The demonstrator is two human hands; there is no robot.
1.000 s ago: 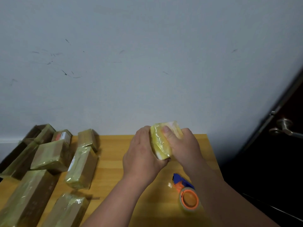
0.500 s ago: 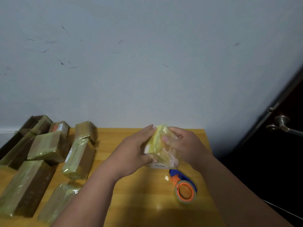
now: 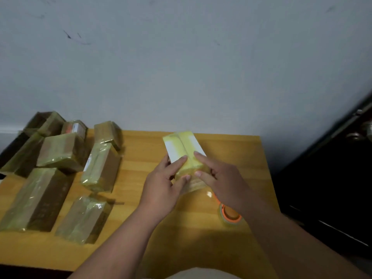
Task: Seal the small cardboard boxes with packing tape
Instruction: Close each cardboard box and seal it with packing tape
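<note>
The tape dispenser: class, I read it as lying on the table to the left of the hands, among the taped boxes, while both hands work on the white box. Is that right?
Not quite. The head view shows the tape dispenser on the table to the right, partly under the right hand, away from the taped boxes. Both the left hand and right hand are on the white box.
</note>
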